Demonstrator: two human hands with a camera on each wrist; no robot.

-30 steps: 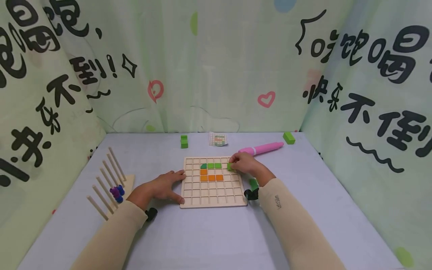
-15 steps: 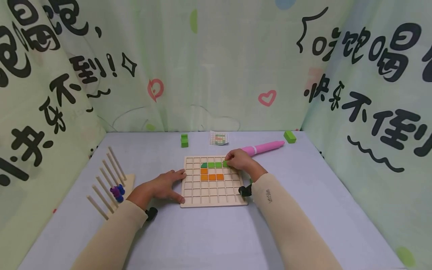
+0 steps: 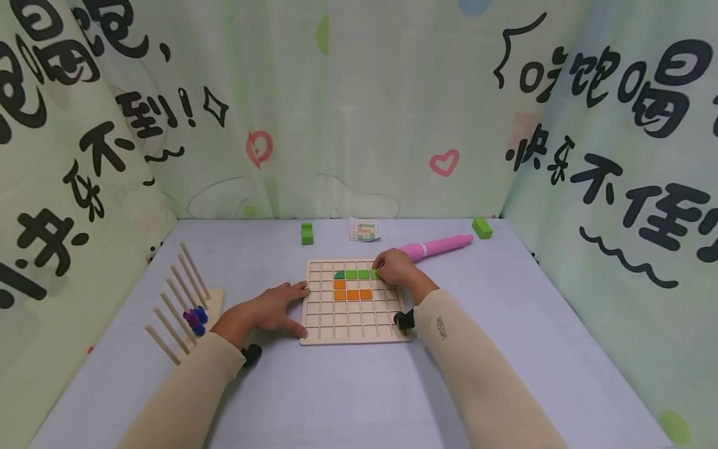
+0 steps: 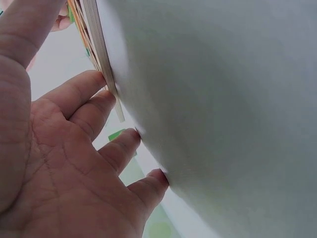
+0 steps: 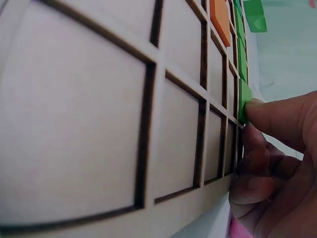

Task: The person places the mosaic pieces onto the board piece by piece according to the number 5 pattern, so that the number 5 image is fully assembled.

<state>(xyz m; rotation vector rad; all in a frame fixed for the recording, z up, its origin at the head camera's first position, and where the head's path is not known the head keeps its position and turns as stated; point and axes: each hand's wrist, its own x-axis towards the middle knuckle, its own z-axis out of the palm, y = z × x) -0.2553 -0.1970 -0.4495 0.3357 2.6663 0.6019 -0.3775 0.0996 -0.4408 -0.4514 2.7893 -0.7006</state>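
Note:
A wooden grid board (image 3: 353, 324) lies mid-table with a top row of green tiles (image 3: 351, 274) and an L of orange tiles (image 3: 351, 294). My right hand (image 3: 394, 268) rests on the board's upper right part, its index fingertip pressing a green tile (image 3: 373, 273) into the cell at the right end of the green row. The right wrist view shows that fingertip (image 5: 270, 111) on the green tile (image 5: 243, 101), with the other fingers curled at the board's edge. My left hand (image 3: 273, 308) lies flat on the table, fingers (image 4: 86, 89) touching the board's left edge (image 4: 101, 54).
A pink pen (image 3: 437, 247) lies just behind my right hand. Loose green blocks (image 3: 305, 234) (image 3: 482, 227) and a small pattern card (image 3: 363, 230) sit along the back. A wooden peg rack (image 3: 182, 293) with blue and purple beads (image 3: 194, 321) stands at the left. Curtains enclose three sides.
My right hand carried the green tile left from the board's right edge and set it down beside the green row. The left hand has not moved.

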